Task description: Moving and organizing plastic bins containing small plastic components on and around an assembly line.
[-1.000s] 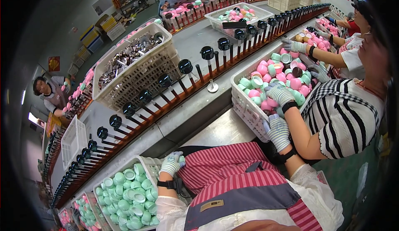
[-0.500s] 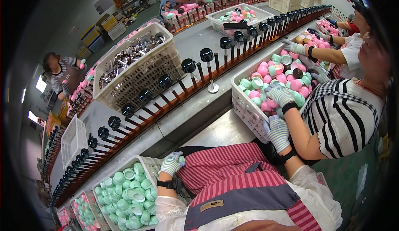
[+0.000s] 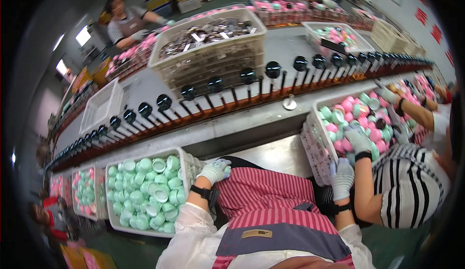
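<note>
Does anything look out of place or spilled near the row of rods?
A small metal disc with a short stem sits alone on the metal ledge, outside the row of black-domed rods. No obvious spill shows there.

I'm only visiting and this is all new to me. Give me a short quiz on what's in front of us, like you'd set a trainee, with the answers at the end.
1. True or false: the wearer's left hand and right hand are both gloved.
2. What colour are the rounded pieces in the white crate nearest the left hand?
A) pink B) mint green C) black
3. Fill in: the shiny black domes stand in a long ____ beyond the wearer's hands.

Key: 1. True. 2. B. 3. Row.
</note>
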